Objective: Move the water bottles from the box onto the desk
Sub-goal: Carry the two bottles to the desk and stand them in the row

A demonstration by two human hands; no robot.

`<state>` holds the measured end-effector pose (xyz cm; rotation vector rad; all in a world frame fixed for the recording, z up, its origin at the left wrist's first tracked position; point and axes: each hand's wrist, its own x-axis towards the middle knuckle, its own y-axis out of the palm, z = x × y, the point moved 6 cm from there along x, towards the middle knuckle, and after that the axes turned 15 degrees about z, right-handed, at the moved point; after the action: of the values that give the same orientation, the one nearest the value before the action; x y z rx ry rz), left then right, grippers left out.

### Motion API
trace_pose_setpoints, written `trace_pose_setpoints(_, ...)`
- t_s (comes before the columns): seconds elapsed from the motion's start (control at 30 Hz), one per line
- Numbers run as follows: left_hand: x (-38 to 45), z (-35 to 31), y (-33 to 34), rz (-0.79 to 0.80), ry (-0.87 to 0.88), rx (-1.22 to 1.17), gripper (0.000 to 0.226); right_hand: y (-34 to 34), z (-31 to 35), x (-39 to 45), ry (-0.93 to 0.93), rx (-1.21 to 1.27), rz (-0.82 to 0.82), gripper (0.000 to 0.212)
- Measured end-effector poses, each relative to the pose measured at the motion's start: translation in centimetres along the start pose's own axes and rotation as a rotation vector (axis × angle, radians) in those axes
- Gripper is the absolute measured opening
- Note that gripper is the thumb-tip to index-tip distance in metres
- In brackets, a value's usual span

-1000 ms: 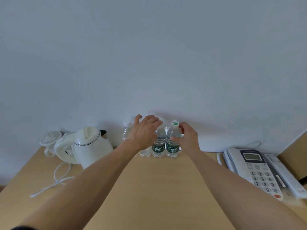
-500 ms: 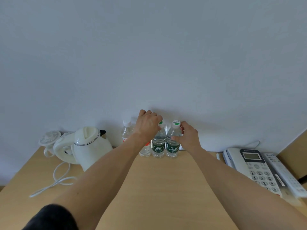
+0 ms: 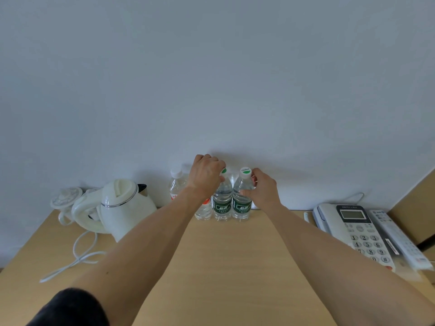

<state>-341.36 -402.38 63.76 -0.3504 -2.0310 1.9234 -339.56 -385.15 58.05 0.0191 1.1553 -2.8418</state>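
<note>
Several clear water bottles stand upright in a row against the wall at the back of the wooden desk (image 3: 226,262). Two carry green labels: the left green-label bottle (image 3: 221,203) and the right green-label bottle (image 3: 240,203). Left of them are a red-label bottle (image 3: 204,209), mostly behind my forearm, and another red-label bottle (image 3: 175,187). My left hand (image 3: 204,175) curls over the top of the left green-label bottle. My right hand (image 3: 263,189) grips the shoulder of the right green-label bottle. No box is in view.
A white electric kettle (image 3: 122,205) with its base (image 3: 67,197) and white cord (image 3: 77,255) sits at the back left. A desk telephone (image 3: 353,231) and a remote control (image 3: 397,238) lie at the right, beside a brown panel (image 3: 416,208).
My left hand has moved from the bottles' bodies up over the cap of the left green-label bottle. My right hand has stayed on the right bottle.
</note>
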Motion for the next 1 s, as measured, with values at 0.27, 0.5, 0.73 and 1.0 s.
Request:
trace_pose_setpoints(0.27, -0.4, -0.1, 0.0, 0.022, -0.051, 0.021, 0.032, -0.1, 0.3, -0.1, 0.023, -0.04, 0.016, 0.054)
trace_pose_setpoints(0.5, -0.9, 0.5, -1.5, 0.0, -0.076, 0.021, 0.045, -0.9, 0.6, -0.8, 0.049, -0.086, 0.067, 0.055)
trace_pose_setpoints(0.73, -1.3, 0.9, -3.4, 0.006, -0.109, 0.027, 0.044, -3.5, 1.5, -1.8, 0.054, -0.097, 0.015, 0.049)
trace_pose_setpoints(1.0, -1.3, -0.2, -5.3, 0.129, -0.107, 0.048, 0.05, -7.3, 2.5, -3.3, 0.096, -0.159, -0.065, 0.04)
